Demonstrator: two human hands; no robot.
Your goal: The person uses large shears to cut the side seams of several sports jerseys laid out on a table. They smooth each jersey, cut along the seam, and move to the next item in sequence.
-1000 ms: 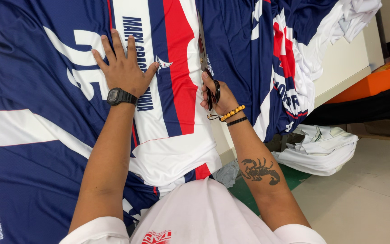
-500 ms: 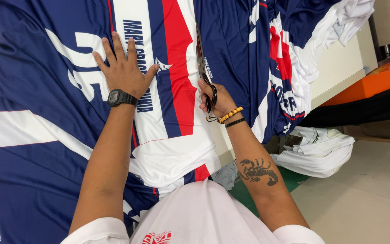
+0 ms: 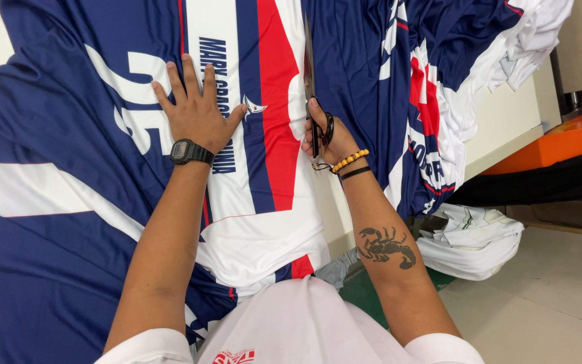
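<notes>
- The right hand [image 3: 325, 138] is closed through the black handles of a pair of scissors [image 3: 312, 94], whose long blades point toward 12 o'clock along the seam where the red stripe meets the navy panel of the printed fabric [image 3: 264, 101].
- The left hand [image 3: 197, 111] lies flat and open on the fabric, fingers spread and holding nothing, pressing the cloth down at about 9 o'clock from the scissors.
- The fabric, a navy, white and red sports print, covers the table [image 3: 500, 128] and hangs over its near edge toward the person's white shirt [image 3: 304, 323].
- To cut well here, I judge the flat hand should keep the cloth taut just beside the blades, while the lower blade slides along the table and the cut follows the colour edge in long, even closes; lifting the fabric would likely let the line wander.
- A pile of white cloth [image 3: 473, 239] lies on the floor at 4 o'clock from the right hand, well apart from the cutting.
- Against the picture from a second ago, the scissors have travelled further toward 12 o'clock along the stripe and the right hand sits higher on the fabric; the left hand has kept its place and its spread.
</notes>
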